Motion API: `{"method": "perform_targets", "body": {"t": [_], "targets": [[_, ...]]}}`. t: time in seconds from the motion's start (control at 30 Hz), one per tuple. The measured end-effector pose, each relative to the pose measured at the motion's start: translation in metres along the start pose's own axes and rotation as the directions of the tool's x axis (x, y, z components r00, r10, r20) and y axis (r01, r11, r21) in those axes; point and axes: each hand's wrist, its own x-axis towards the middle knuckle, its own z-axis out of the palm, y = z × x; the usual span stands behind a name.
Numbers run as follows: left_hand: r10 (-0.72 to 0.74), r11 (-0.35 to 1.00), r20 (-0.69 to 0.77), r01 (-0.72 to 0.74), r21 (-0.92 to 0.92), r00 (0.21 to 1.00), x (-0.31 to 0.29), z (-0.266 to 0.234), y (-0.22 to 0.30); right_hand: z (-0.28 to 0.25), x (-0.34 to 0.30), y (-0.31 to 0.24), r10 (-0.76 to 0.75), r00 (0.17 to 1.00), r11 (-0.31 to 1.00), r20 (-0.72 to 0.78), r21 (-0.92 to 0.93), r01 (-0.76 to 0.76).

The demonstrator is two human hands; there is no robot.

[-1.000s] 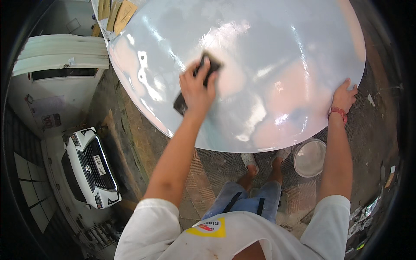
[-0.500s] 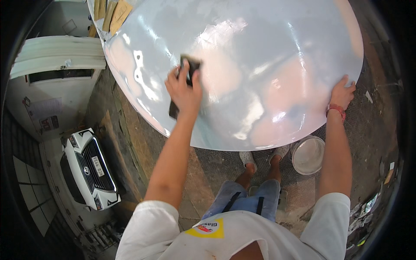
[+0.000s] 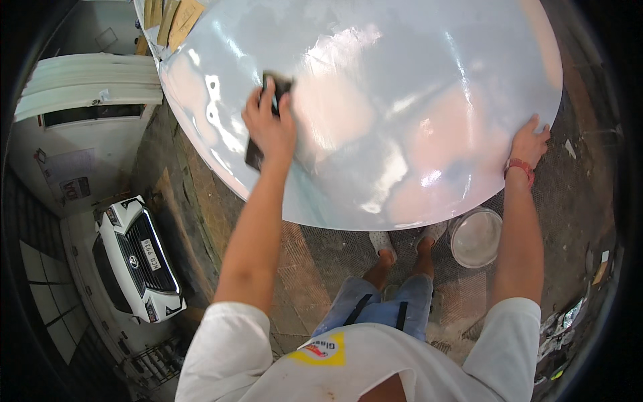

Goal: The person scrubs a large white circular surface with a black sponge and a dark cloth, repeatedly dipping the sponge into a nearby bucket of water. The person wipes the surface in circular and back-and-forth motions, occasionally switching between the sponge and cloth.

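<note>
A large, curved, glossy panel with grey and pinkish patches fills the upper middle of the head view; wet-looking highlights lie over it. On its left part my left hand is closed around a long dark sanding block, fingers on top and the thumb along its right side. The block lies against the panel, both ends showing past the hand. At the panel's right rim my right hand, with a red band at the wrist, grips the edge; some of its fingers are hidden.
A round tub with pale liquid stands on the floor by my feet, under the panel's near edge. A white car is parked at left. Wood strips lie at the far left corner. Litter lies at right.
My left hand and the sanding block have slid left and slightly away across the panel. My right hand stays at the rim.
</note>
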Motion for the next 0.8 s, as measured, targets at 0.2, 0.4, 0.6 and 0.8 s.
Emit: {"method": "perform_targets", "body": {"t": [0.2, 0.4, 0.6, 0.8], "targets": [[0.151, 0.985, 0.095, -0.142, -0.097, 0.984, -0.048, 0.003, 0.036, -0.012, -0.002, -0.012, 0.073, 0.997, 0.997, 0.022, -0.005, -0.073], [0.353, 0.936, 0.178, -0.343, -0.085, 0.919, -0.094, -0.02, 0.035, -0.011, -0.001, -0.009, 0.079, 0.997, 0.996, 0.008, -0.034, -0.078], [0.171, 0.983, 0.033, -0.167, -0.081, 0.985, 0.03, 0.027, 0.081, -0.01, -0.01, -0.019, 0.084, 0.996, 0.996, 0.026, -0.028, -0.084], [0.326, 0.942, 0.187, -0.301, -0.149, 0.927, -0.138, -0.026, 0.058, -0.014, -0.003, -0.013, 0.097, 0.995, 0.995, 0.016, -0.032, -0.096]]}}
